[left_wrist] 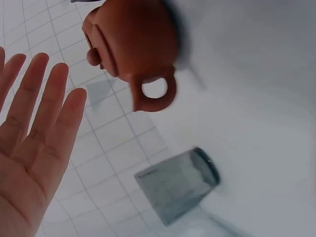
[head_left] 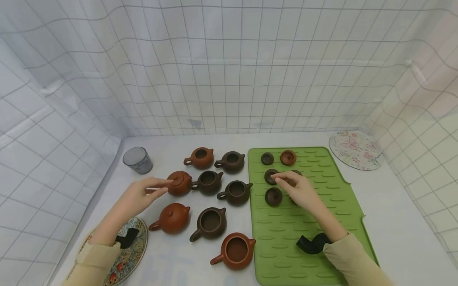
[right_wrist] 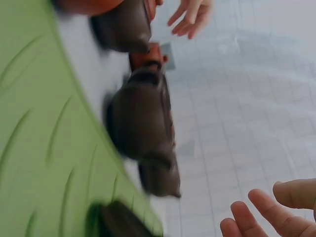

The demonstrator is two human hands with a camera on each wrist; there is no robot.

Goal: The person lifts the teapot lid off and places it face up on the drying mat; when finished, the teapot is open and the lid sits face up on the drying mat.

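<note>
My left hand (head_left: 143, 194) hovers beside a reddish-brown clay teapot (head_left: 179, 183) whose lid is on. Its fingers are extended, and the left wrist view shows the palm with nothing in it. Over the green mat (head_left: 279, 254), my right hand (head_left: 298, 190) reaches toward a dark brown teapot lid (head_left: 272, 177). The fingertips overlap that lid's edge in the head view. In the right wrist view the fingers (right_wrist: 264, 205) look loose, with a gap between thumb and fingertips. More lids lie around it: a dark one (head_left: 273, 196) in front, a red one (head_left: 288, 157) behind, and another partly hidden.
Lidless dark teapots (head_left: 211, 223) and red ones (head_left: 236, 251) stand between the hands, with a lidded red teapot (head_left: 173, 218) nearer me. A grey glass (head_left: 138, 160) is at back left. Round patterned mats lie front left (head_left: 139, 246) and back right (head_left: 356, 150).
</note>
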